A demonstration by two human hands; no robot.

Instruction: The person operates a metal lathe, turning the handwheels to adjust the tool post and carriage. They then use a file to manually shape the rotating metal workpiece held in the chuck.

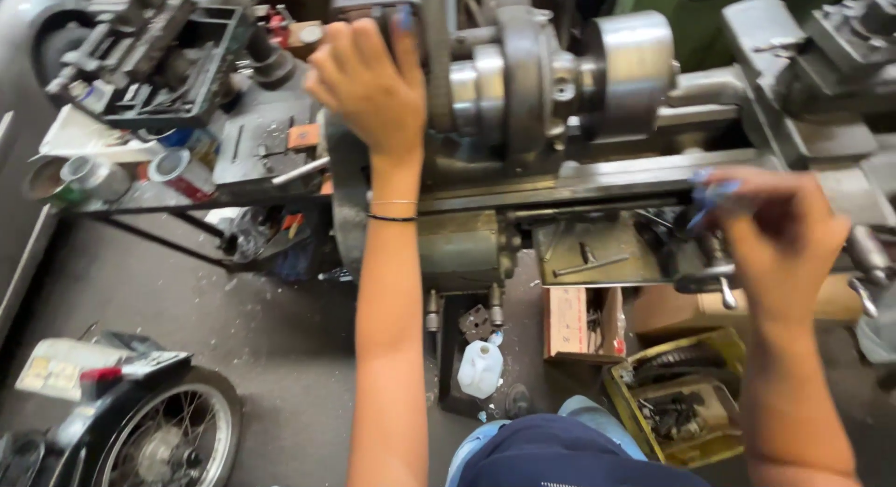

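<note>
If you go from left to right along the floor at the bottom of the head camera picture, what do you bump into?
Motorbike wheel → left arm → white jug → cardboard box → yellow crate → right arm.

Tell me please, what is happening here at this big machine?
A person stands at a metal lathe in a crowded workshop. The left hand rests on the machine's left end, by the round chuck. The right hand is at a handle on the front, with something blue at its fingertips. On the floor are a white jug, a yellow crate and a motorcycle wheel.
</note>
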